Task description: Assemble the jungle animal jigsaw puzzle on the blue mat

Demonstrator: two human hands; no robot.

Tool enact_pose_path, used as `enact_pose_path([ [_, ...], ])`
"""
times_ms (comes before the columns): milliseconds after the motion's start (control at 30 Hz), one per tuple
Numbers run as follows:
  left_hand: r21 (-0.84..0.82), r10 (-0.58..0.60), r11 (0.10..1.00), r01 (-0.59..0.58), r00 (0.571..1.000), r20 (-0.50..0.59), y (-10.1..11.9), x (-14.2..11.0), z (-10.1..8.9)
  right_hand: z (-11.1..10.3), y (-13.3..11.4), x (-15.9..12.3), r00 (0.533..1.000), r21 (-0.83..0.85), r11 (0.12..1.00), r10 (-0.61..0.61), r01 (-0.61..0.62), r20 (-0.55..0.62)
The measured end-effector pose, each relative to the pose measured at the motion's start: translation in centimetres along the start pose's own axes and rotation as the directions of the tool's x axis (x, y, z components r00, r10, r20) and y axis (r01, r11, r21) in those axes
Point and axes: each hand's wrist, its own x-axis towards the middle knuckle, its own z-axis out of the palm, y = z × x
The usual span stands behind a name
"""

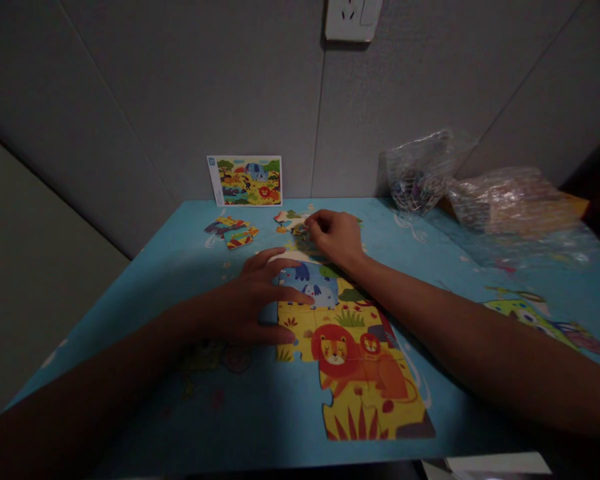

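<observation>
A partly joined jigsaw puzzle (353, 363) with lions and blue elephants lies on the blue table cover. My left hand (260, 297) rests at its left side, fingers spread over the elephant part and the edge. Beyond the puzzle's far end, my right hand (336, 237) is closed in a pinch on a small puzzle piece (300, 229), partly hidden by the fingertips. Loose puzzle pieces (289, 217) lie around those fingertips, some behind the hand. Another small group of loose pieces (240, 235) sits farther left.
A picture card (250, 181) of the animal scene leans against the grey wall. Crumpled clear plastic bags (515, 207) lie at the back right, one with tangled contents. A wall socket (353, 19) is above. The blue table cover (145, 293) has printed cartoon figures.
</observation>
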Motion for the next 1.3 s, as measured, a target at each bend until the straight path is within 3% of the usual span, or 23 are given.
enact_pose_path([
  [67,0.034,-0.031,0.999,0.032,0.999,-0.025,-0.3,0.0,0.2,-0.1,0.2,0.1,0.999,-0.104,0.994,0.011,-0.014,-0.032],
  [167,0.075,-0.098,0.992,0.102,0.993,-0.061,-0.9,0.0,0.3,-0.1,0.4,0.2,0.998,-0.208,0.976,-0.059,0.066,0.037],
  [433,0.099,-0.175,0.978,0.181,0.982,-0.063,-1.6,0.1,0.3,0.4,0.6,-0.2,0.983,-0.290,0.951,-0.056,0.106,0.176],
  [800,0.123,-0.193,0.972,0.200,0.979,-0.063,-1.7,0.0,0.5,0.1,0.1,0.0,0.976,-0.334,0.939,-0.012,0.086,0.217],
  [1067,0.109,-0.207,0.970,0.217,0.974,-0.092,-1.9,-0.1,0.7,0.2,0.2,0.0,0.978,-0.304,0.946,-0.056,0.117,0.202],
  [1200,0.121,-0.201,0.969,0.218,0.970,-0.139,-2.4,-0.3,0.9,0.3,0.2,0.0,0.975,-0.265,0.954,-0.083,0.138,0.206],
  [1300,0.163,-0.209,0.953,0.257,0.942,-0.260,-3.0,0.0,1.0,0.5,0.3,0.1,0.972,-0.248,0.956,-0.104,0.157,0.212],
])
